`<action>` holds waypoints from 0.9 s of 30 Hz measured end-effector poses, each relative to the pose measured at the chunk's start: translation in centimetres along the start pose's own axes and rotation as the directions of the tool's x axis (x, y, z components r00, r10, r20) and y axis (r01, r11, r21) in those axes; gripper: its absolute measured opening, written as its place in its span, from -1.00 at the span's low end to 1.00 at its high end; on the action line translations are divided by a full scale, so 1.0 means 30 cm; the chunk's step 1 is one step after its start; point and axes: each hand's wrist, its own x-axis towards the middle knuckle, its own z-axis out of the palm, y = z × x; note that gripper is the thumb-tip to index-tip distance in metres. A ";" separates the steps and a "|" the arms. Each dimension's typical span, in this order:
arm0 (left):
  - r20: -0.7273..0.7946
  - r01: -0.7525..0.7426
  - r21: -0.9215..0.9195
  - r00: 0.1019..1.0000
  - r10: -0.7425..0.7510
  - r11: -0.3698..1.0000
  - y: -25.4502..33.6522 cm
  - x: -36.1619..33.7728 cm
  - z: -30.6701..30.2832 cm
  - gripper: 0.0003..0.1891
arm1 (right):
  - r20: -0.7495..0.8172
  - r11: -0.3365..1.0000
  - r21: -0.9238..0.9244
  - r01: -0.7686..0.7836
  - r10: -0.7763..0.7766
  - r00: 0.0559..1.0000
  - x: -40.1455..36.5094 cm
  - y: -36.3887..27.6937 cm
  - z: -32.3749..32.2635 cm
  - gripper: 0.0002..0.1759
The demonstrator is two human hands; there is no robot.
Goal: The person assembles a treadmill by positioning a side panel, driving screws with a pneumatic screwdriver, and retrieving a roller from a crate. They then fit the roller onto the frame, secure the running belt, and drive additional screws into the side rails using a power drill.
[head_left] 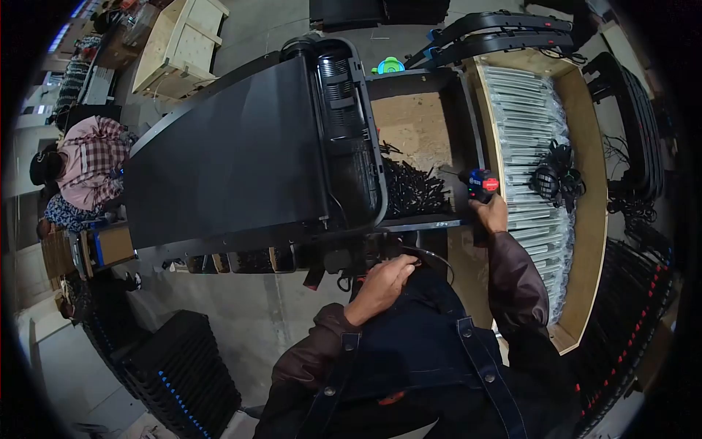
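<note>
A large black flat panel (234,161) with a ribbed black end section (351,132) lies tilted in front of me. My left hand (382,285) is closed at the panel's near edge, fingers on a black cable (431,256) and dark fittings there. My right hand (491,214) grips a power screwdriver (481,183) with a blue body and red button, its bit pointing left over a black tray (417,117) holding a heap of black screws (413,190).
A wooden crate (592,219) on the right holds stacked silver bagged parts and a coil of black cable (556,175). Black frames are stacked at lower left (175,366) and far right. A person in a plaid shirt (88,161) sits at left. Wooden box (183,44) stands behind.
</note>
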 end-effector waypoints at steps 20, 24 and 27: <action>0.147 0.139 -0.398 0.985 -0.087 0.907 -0.127 -0.134 -0.430 -0.82 | 0.407 0.817 0.499 0.291 -0.517 0.754 -0.761 -0.767 0.034 -0.83; 0.148 -0.061 -0.186 0.985 0.090 0.981 -0.106 -0.037 -0.547 -0.85 | 0.422 0.831 0.476 0.289 -0.504 0.753 -0.684 -0.823 0.025 -0.85; 0.306 -0.671 0.464 0.734 0.606 0.578 -0.132 0.141 -0.655 -0.73 | 0.208 0.707 0.137 0.694 -0.705 0.678 -0.579 -0.817 0.056 -0.87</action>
